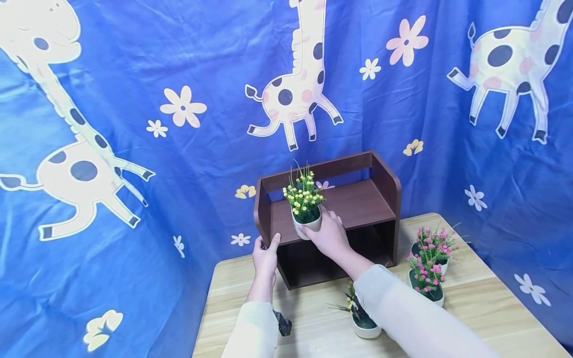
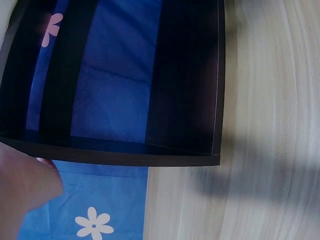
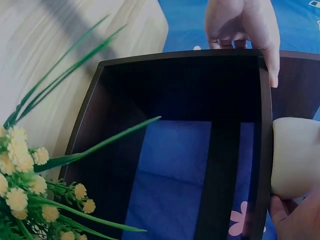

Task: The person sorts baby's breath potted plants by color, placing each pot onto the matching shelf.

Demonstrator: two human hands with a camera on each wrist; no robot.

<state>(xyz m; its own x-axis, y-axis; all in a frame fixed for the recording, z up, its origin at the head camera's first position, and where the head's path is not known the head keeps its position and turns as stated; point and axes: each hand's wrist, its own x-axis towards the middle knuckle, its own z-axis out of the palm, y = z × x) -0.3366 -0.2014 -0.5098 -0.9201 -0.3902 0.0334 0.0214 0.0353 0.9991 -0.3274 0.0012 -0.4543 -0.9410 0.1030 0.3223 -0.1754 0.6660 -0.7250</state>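
Observation:
A dark brown two-level shelf [image 1: 358, 199] stands at the back of a light wooden table [image 1: 470, 308]. My right hand [image 1: 329, 233] grips a small white pot of yellow flowers [image 1: 305, 209] at the front left of the shelf's upper board. I cannot tell whether the pot rests on the board. My left hand [image 1: 266, 253] holds the shelf's left side panel, thumb in front. The right wrist view shows the white pot [image 3: 295, 155], its yellow flowers [image 3: 30, 195], the shelf [image 3: 175, 85] and my left hand [image 3: 245, 25]. In the left wrist view, the shelf [image 2: 125, 100] lies beside my left hand [image 2: 25, 190].
Two white pots of pink flowers [image 1: 431, 246] [image 1: 425, 281] stand on the table right of the shelf. A third small pot [image 1: 362, 318] sits near the front, partly hidden by my right sleeve. A blue giraffe-print cloth [image 1: 134, 149] hangs behind and around the table.

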